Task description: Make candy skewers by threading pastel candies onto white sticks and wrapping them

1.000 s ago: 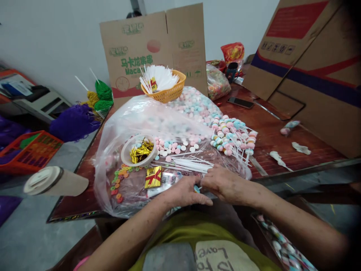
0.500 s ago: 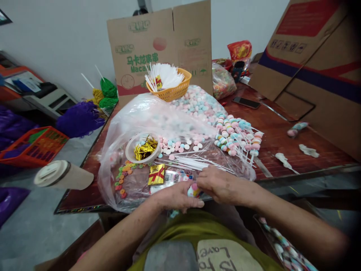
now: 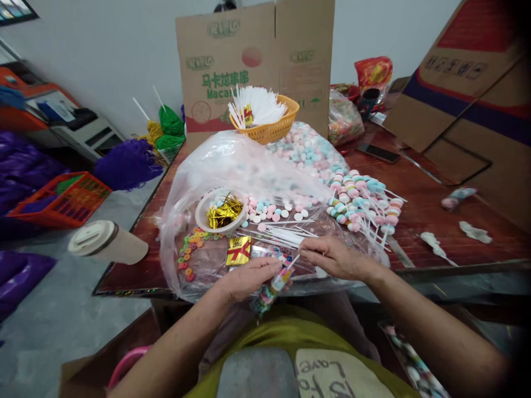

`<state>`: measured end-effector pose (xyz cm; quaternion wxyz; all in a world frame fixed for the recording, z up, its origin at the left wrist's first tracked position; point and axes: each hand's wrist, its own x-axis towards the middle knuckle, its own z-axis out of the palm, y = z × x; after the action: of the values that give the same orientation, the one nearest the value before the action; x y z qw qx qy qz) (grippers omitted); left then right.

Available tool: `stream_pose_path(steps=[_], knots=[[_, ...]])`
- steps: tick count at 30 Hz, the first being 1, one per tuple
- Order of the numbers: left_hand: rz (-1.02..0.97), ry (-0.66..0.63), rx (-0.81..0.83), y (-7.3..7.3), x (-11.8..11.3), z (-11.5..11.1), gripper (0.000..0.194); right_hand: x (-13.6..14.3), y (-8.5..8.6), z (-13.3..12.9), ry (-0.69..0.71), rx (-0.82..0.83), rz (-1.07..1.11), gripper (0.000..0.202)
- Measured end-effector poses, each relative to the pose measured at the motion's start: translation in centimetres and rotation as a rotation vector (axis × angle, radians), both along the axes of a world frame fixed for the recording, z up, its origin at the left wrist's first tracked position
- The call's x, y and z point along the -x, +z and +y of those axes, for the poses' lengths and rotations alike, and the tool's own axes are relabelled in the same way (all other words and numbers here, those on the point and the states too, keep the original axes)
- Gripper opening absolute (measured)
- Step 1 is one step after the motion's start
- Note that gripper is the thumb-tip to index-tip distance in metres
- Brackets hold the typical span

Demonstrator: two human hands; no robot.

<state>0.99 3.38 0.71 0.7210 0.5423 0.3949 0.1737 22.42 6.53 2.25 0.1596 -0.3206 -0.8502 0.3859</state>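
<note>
My left hand is closed round a candy skewer in a clear wrapper, tilted with its white stick up to the right. Near that stick's tip, my right hand has its fingers pinched together; what is between them is too small to tell. Loose white sticks lie just beyond my hands. A gold pack with a red bow print is beside my left hand. Behind it, a round tub holds gold twist ties. Pink, blue and white candies lie on a plastic bag.
Candy skewers are piled at the right, near a phone and a wrapped skewer. A yellow basket of sticks stands at the back. A lidded cup is at the left edge; cardboard boxes stand behind.
My right hand has moved off the wrapped skewer, up and to the right. More of the skewer and its stick now shows. The view has shifted, moving the scene slightly right.
</note>
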Motion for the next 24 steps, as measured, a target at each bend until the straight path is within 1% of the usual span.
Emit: stream_pose_path(steps=[1,3,7,9,11,12,14,15,17,19,20,21,22,23,24], knots=[[0.0,0.015,-0.024,0.0,0.1,0.1,0.041,0.0,0.0,0.1,-0.009,0.01,0.005,0.032],[0.025,0.046,-0.128,-0.4,0.1,0.2,0.038,0.4,0.2,0.3,-0.02,-0.017,0.003,0.032],[0.105,0.26,-0.385,-2.2,-0.8,0.0,0.035,1.9,0.3,-0.1,-0.023,-0.149,-0.042,0.029],[0.104,0.345,-0.419,-3.0,-1.3,-0.2,0.034,2.4,0.1,-0.3,-0.012,-0.181,-0.051,0.026],[0.059,0.421,-0.357,-3.5,-1.6,-0.3,0.035,2.6,-0.3,-0.4,-0.041,-0.15,-0.028,0.026],[0.034,0.468,-0.306,-3.6,-1.7,-0.4,0.035,2.5,-0.7,-0.4,-0.087,-0.106,0.007,0.025],[0.016,0.563,-0.25,-3.6,-1.8,-0.3,0.034,2.3,-1.7,-0.5,-0.226,0.048,0.124,0.023],[0.025,0.594,-0.266,-3.5,-1.8,-0.3,0.032,2.4,-2.3,-0.7,-0.286,0.15,0.189,0.027],[0.058,0.623,-0.386,-3.3,-1.9,-0.2,0.028,3.0,-3.5,-1.3,-0.354,0.337,0.297,0.035],[0.073,0.646,-0.483,-3.1,-2.0,-0.2,0.023,4.0,-4.3,-2.1,-0.38,0.458,0.349,0.032],[0.066,0.672,-0.478,-3.0,-2.1,-0.3,0.023,4.6,-4.5,-2.5,-0.397,0.49,0.369,0.032],[0.052,0.696,-0.43,-3.0,-2.0,-0.5,0.027,5.0,-4.5,-2.9,-0.418,0.514,0.394,0.032],[0.032,0.688,-0.351,-2.9,-1.8,-0.7,0.031,5.3,-4.5,-3.2,-0.435,0.535,0.421,0.032],[0.008,0.629,-0.265,-2.7,-1.6,-0.9,0.034,5.5,-4.3,-3.4,-0.44,0.559,0.445,0.031],[-0.015,0.53,-0.202,-2.5,-1.2,-1.0,0.036,5.6,-4.1,-3.6,-0.434,0.58,0.461,0.03]])
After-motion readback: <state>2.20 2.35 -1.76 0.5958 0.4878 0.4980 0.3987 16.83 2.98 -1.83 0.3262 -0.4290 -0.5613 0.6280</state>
